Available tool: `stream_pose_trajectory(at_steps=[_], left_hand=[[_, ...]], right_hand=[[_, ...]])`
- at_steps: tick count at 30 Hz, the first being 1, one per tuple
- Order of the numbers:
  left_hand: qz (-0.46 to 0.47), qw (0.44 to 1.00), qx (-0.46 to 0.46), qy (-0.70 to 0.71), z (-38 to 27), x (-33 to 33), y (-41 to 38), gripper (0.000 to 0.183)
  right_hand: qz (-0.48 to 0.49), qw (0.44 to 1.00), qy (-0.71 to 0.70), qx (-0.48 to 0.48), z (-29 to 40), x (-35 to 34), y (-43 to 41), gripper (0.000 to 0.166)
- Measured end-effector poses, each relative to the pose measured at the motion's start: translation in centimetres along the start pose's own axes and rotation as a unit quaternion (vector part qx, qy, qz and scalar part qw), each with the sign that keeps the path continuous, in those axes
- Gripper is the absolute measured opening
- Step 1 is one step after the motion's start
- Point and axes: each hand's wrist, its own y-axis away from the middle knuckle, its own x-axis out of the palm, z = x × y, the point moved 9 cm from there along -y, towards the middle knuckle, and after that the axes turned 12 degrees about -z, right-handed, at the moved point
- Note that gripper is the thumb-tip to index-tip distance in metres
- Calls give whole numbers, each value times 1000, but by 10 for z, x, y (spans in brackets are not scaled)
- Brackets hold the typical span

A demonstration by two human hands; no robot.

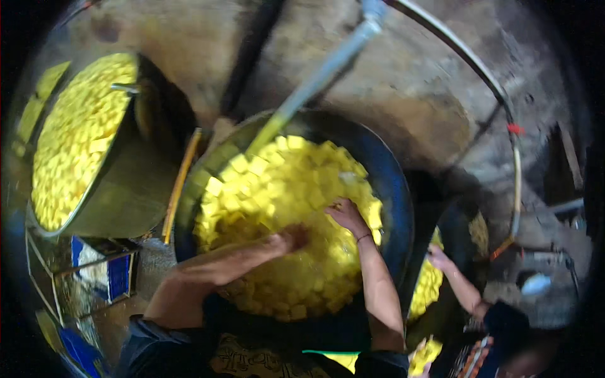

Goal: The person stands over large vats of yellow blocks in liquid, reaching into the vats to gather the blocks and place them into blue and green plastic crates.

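Before me is a wide, dark round vat (394,189) holding many soft-looking yellow blocks (257,165), some heaped at its far side. Yellowish liquid and a haze, like steam, cover those in the middle. My left hand (292,237) reaches in from the left, low over the middle of the vat. It is blurred, and its fingers are hard to make out. To its right, my right hand (347,215) is held above the blocks with its fingers curled and a thin band at the wrist. Whether anything is inside those fingers is hidden.
A pale pipe (326,71) slants down into the vat. At left stands a large metal pot (156,193) full of yellow blocks, beside an orange-yellow stick (182,184) and a blue crate (118,276). A co-worker's hand (439,257) is over another container at right. A hose (472,56) arcs overhead.
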Motion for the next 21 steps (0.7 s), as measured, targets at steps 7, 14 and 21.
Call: stream_pose_trajectory(at_steps=[7,14,21], left_hand=[[-7,995,-33,98,14,10,2,50],[-302,820,65,481,71,-11,25,58],[-154,368,-139,907,0,-31,8,37]], right_hand=[[-45,992,110,38,-13,59,-28,45],[39,930,-364,47,38,33,31,28],[-18,952,-297,73,58,0,80,31]])
